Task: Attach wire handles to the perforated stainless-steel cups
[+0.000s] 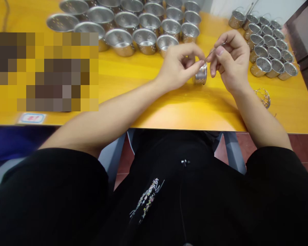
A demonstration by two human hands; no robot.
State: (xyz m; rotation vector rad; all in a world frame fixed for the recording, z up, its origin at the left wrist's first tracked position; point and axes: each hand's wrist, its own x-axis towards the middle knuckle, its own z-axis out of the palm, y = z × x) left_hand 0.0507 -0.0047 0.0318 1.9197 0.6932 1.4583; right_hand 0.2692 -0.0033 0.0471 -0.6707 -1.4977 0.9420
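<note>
My right hand (232, 59) is closed in a pinch on a thin bent metal wire (212, 53). Its lower end meets the fingertips of my left hand (181, 65). Under those fingers a small perforated metal cup (201, 75) lies tipped on its side at the yellow table. My left thumb and fingers are pressed together at the cup's upper edge, by the wire's end. How exactly the wire meets the cup is hidden by the fingers.
Rows of perforated metal cups (145, 41) stand at the back. Cups with wire handles (261, 66) are grouped at the right. A small pile of bent wires (263, 97) lies by my right forearm. A label (32, 118) is on the front edge of the table (133, 82). The left is pixelated.
</note>
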